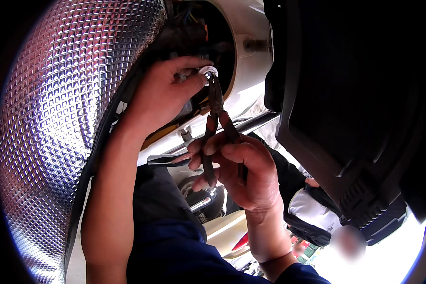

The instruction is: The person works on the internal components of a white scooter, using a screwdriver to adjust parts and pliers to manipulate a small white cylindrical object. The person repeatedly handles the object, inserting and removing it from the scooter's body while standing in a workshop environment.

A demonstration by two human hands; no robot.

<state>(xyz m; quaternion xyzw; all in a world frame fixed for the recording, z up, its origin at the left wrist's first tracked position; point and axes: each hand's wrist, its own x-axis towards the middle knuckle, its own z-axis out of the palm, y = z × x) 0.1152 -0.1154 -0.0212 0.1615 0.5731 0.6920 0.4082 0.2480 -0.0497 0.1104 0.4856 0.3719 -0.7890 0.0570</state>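
My left hand (168,92) reaches into a dark round opening and pinches a small, shiny whitish curved part (208,71) between thumb and forefinger. Just below, the jaw tips of a pair of pliers (216,106) meet that part; whether they grip it is too small to tell. The dark handles run down into my right hand (246,165), whose fingers and thumb are wrapped round them, with the handles somewhat apart. Beside the right fingers lies a flat grey and black piece (168,160) whose kind I cannot make out.
Silver embossed sheeting (57,109) bulges along the left. A pale panel (251,75) rims the opening, with dark parts and wires inside. A large black plastic part (345,85) fills the right. Another person in a white top (312,208) is at lower right.
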